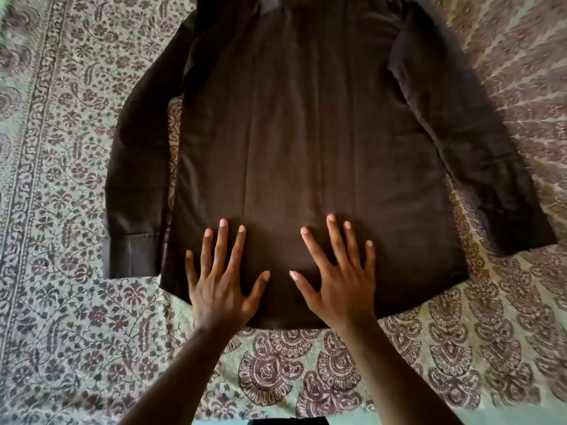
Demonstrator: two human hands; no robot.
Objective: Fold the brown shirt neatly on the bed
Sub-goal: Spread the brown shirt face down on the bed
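The brown shirt [306, 142] lies spread flat on the bed, its hem toward me and its collar end at the top of the view. Its left sleeve [135, 167] runs down beside the body; its right sleeve [478, 167] angles outward. My left hand [221, 280] rests flat on the shirt near the hem, fingers spread. My right hand [340, 277] lies flat beside it, fingers spread too, the two thumbs almost meeting. Neither hand grips the cloth.
The bed is covered by a pale green bedsheet [76, 317] printed with maroon flowers and paisley. A patterned border strip [33, 118] runs along the left. The bed's near edge [399, 420] shows at the bottom.
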